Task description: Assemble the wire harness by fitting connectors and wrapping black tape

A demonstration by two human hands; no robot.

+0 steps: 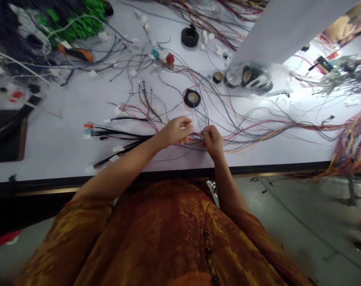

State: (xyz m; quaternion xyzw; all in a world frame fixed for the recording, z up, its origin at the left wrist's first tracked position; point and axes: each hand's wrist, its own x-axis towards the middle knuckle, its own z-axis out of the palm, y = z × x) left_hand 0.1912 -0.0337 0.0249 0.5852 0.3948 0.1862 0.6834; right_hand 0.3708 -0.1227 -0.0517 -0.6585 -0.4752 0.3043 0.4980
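white worktop littered with loose wiring, seen from above across an orange garment; near the front edge, left hand and right hand close together, almost touching; left fingers curled in nearly closed, tips against the thumb, pinching the thin wires running between both hands; right fingers folded into a loose fist, knuckles up, gripping the same strands just beside the left fingertips; exact strand in each pinch too fine to tell; thin wires lying flat on the worktop, fanning out right toward a multi-coloured loom draped over the table's right end; black-sleeved cable bundle stretching left from under the left wrist, ending in small white and orange plugs; black tape roll just beyond the hands, a blue wire crossing its hole; further back a smaller tape roll beside a clear bag of rolls, and a larger black roll well apart near the far side; red connector and teal connector close together among tangled leads; green connectors heaped at far left, orange-handled tool just in front of them; dark tray at the left edge; white panel slanting over the far right corner; red, blue and black strands looping around the hands, crowding in from behind and from the right
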